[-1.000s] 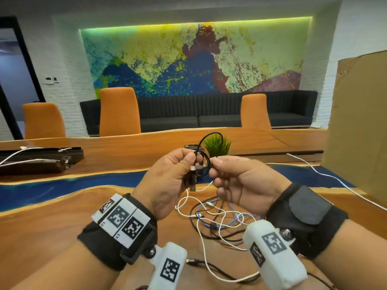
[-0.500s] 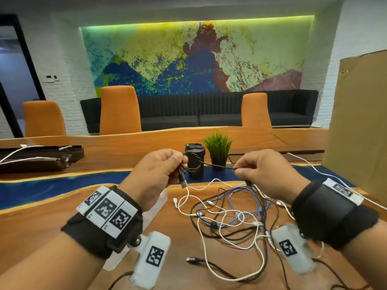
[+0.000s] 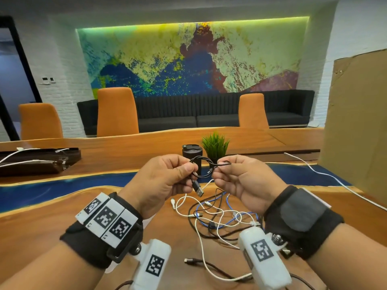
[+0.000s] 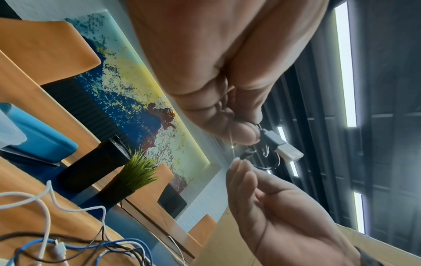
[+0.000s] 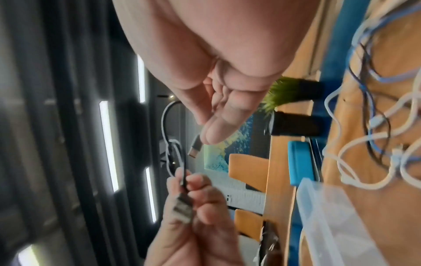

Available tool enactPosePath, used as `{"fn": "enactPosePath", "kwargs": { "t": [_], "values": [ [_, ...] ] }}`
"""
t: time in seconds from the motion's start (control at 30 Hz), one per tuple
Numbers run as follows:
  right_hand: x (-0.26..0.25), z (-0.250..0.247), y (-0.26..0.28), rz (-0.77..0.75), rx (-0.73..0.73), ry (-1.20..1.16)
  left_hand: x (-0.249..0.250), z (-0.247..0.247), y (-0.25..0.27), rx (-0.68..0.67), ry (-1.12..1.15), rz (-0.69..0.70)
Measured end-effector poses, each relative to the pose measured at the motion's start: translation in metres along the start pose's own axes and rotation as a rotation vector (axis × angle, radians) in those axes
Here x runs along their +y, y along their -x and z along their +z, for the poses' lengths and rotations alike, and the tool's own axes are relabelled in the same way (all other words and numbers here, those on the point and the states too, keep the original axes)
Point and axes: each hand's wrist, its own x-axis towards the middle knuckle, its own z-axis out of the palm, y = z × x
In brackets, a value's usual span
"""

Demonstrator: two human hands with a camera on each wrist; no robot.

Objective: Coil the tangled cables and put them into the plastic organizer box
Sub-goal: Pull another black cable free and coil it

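I hold a thin black cable (image 3: 202, 165) in small loops above the table, between both hands. My left hand (image 3: 191, 171) pinches the loops, and the cable's USB plug (image 3: 198, 188) hangs below its fingers (image 4: 241, 134). My right hand (image 3: 217, 164) pinches the cable's other end beside the loops; the small connector (image 5: 195, 148) shows by its fingertip (image 5: 216, 130). A tangle of white, blue and black cables (image 3: 217, 215) lies on the wooden table (image 3: 41, 222) under my hands. The clear plastic organizer box (image 5: 330, 219) stands left of the tangle, hidden by my left arm in the head view.
A black cup (image 3: 191, 153) and a small potted plant (image 3: 214, 145) stand just beyond my hands. A tall cardboard sheet (image 3: 356, 122) rises at the right, with a white cable (image 3: 335, 181) running past it. A dark tray (image 3: 37, 161) with white cables lies far left.
Half a second ago my hands were apart with the black cable stretched between them. My right hand has come back to the left, and the cable now lies in loops.
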Motion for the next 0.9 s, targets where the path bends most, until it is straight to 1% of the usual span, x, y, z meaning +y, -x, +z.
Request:
{"fn": "enactPosePath", "kwargs": {
  "t": [0.07, 0.1, 0.17, 0.23, 0.33, 0.37, 0.43, 0.53, 0.6, 0.63, 0.67, 0.73, 0.77, 0.83, 0.9],
  "values": [
    [0.004, 0.004, 0.0, 0.065, -0.039, -0.149, -0.001, 0.002, 0.0, 0.014, -0.023, 0.02],
    [0.005, 0.005, 0.001, 0.094, -0.062, -0.171, -0.002, 0.003, 0.001, 0.025, -0.055, 0.033],
    [0.008, 0.007, 0.004, 0.137, -0.133, -0.136, -0.006, 0.004, 0.001, 0.059, -0.156, 0.068],
    [0.01, 0.006, 0.006, 0.174, -0.245, -0.087, -0.009, 0.005, 0.001, 0.093, -0.221, 0.105],
    [0.011, 0.003, 0.01, 0.237, -0.481, -0.064, -0.009, 0.01, -0.001, 0.144, -0.215, 0.15],
    [0.01, 0.003, 0.011, 0.241, -0.52, -0.049, -0.009, 0.011, -0.002, 0.164, -0.213, 0.163],
    [0.008, 0.005, 0.013, 0.211, -0.506, 0.01, -0.009, 0.012, -0.004, 0.199, -0.204, 0.182],
    [0.007, 0.011, 0.012, 0.095, -0.326, 0.14, -0.01, 0.01, -0.005, 0.231, -0.158, 0.181],
    [0.008, 0.011, 0.012, 0.033, -0.219, 0.178, -0.01, 0.007, -0.007, 0.278, -0.088, 0.162],
    [0.009, 0.011, 0.014, 0.019, -0.202, 0.191, -0.008, 0.005, -0.008, 0.31, -0.032, 0.144],
    [0.01, 0.011, 0.017, 0.013, -0.214, 0.222, -0.007, 0.004, -0.009, 0.34, 0.03, 0.121],
    [0.014, 0.01, 0.024, 0.004, -0.275, 0.398, -0.005, 0.002, -0.009, 0.375, 0.175, 0.069],
    [0.017, 0.01, 0.025, -0.004, -0.293, 0.508, -0.004, 0.003, -0.008, 0.378, 0.252, 0.045],
    [0.02, 0.011, 0.024, -0.037, -0.273, 0.676, -0.004, 0.007, -0.006, 0.359, 0.388, -0.002],
    [0.021, 0.012, 0.019, -0.081, -0.23, 0.735, -0.002, 0.011, -0.004, 0.306, 0.458, -0.038]
  ]
}}
